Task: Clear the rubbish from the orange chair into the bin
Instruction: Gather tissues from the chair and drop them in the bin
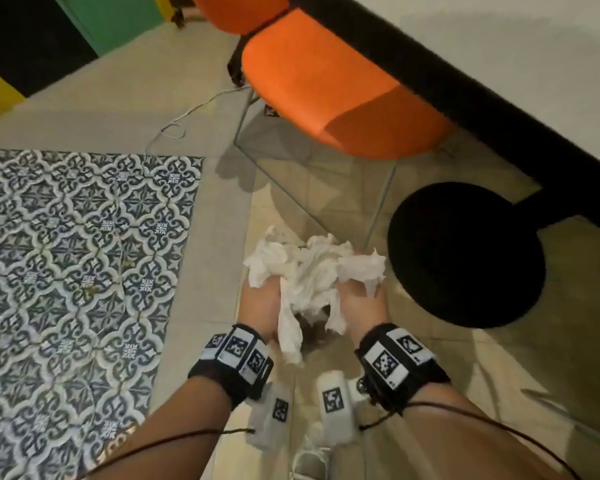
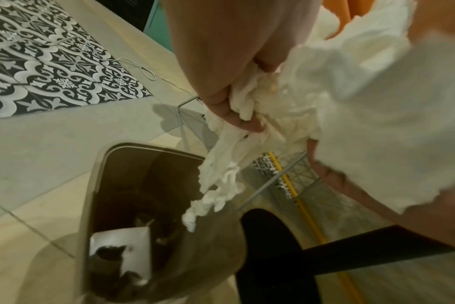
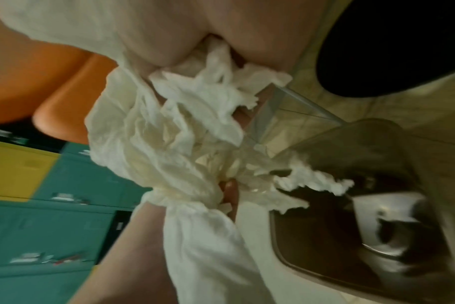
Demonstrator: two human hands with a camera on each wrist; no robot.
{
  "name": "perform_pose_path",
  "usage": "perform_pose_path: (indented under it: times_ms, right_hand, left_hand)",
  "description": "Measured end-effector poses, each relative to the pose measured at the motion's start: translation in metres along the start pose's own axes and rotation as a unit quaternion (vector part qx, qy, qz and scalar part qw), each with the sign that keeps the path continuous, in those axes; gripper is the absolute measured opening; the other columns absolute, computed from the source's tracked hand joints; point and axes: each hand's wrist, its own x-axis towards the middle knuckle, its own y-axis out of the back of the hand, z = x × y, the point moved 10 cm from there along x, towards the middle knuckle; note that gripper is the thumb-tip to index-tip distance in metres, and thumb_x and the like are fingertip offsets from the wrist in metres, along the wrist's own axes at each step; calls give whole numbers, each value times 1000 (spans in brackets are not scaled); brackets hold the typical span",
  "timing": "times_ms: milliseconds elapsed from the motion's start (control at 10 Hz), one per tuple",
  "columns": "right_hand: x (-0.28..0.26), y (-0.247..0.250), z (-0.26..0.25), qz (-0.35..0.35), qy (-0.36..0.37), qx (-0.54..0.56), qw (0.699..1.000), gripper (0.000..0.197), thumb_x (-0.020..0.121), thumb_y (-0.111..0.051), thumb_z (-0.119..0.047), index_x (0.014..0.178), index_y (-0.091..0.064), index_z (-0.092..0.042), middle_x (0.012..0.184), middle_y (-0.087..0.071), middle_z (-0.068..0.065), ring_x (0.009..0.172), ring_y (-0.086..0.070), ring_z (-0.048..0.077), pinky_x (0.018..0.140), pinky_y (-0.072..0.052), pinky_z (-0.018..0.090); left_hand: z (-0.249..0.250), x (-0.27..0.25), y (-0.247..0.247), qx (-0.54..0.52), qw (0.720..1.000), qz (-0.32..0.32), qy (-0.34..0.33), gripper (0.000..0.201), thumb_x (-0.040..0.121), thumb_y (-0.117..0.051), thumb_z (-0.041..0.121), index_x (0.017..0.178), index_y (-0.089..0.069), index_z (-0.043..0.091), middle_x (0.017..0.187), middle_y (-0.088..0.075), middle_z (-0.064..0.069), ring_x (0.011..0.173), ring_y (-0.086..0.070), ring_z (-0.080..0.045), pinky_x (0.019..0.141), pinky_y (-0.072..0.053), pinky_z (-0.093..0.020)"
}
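Left hand (image 1: 258, 306), right hand (image 1: 361, 304) — clenched
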Motion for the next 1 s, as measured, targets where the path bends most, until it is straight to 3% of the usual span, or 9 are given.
perform_pose_path:
  times_ms: [100,200,400,500,600,700,800,900,1000]
  right_hand:
    - [23,-18,6,-3,-11,7,1000,25,88,-57,-6,113,-56,-5,96,-59,1,95,-55,18,81,-42,28]
    - [48,-31,28,-3,-2,-63,998,26,74,-69,-20,100,-64,-20,101,-70,1,96,-65,24,92,-51,40]
    - [52,-55,47,-97,-12,-259,961,45,87,-62,-16,130,-49,-15,125,-57,4,112,-56,25,99,-45,38]
    - [47,-59,51,-143,-10,-291,946,57,91,-57,-16,141,-33,-29,128,-50,-10,116,-49,14,94,-39,18]
    - [42,-52,54,-145,-2,-311,939,61,92,-56,-17,145,-28,-28,134,-47,-9,116,-48,16,78,-33,14]
    - [36,-35,51,-108,22,-283,953,59,90,-56,-12,144,-35,-19,140,-47,4,126,-47,23,97,-37,25]
    - [23,-6,45,-75,34,-216,973,50,90,-56,-8,138,-44,-17,135,-50,4,123,-48,22,99,-38,27]
    - [7,31,42,-35,41,-149,987,39,90,-57,-9,126,-55,-22,123,-57,0,108,-56,18,97,-45,32]
    - [-21,79,43,0,39,-47,998,30,89,-58,-6,106,-59,-30,103,-60,-6,100,-62,23,94,-50,41]
  left_hand:
    - [-59,65,-38,-36,998,-17,-52,36,92,-48,27,127,-52,25,125,-60,7,116,-57,-14,94,-44,-20]
    - [-79,72,-57,61,996,-65,19,29,91,-46,22,113,-59,9,112,-65,-10,105,-61,-29,90,-49,-35]
    - [-109,59,-78,45,972,-160,164,47,87,-54,26,127,-48,2,122,-58,-17,111,-57,-34,97,-47,-42]
    - [-115,57,-74,-36,973,-122,192,72,77,-66,18,140,-32,14,125,-54,-13,113,-55,-31,99,-46,-41]
    - [-114,52,-80,-130,955,-146,221,89,71,-63,12,147,-19,25,126,-52,-10,110,-56,-30,97,-48,-44]
    - [-104,45,-78,-45,970,-164,172,80,72,-64,14,144,-30,16,135,-50,-9,118,-53,-30,100,-45,-39]
    - [-88,29,-71,39,986,-118,106,29,84,-57,8,112,-58,8,116,-63,-15,110,-59,-31,96,-45,-30]
    - [-62,-7,-87,8,990,-126,65,20,85,-50,3,90,-60,20,97,-63,-8,98,-61,-25,94,-47,-31]
    - [-16,-62,-121,-3,987,-163,9,20,87,-50,1,90,-62,17,89,-63,-7,75,-57,-17,70,-46,-21]
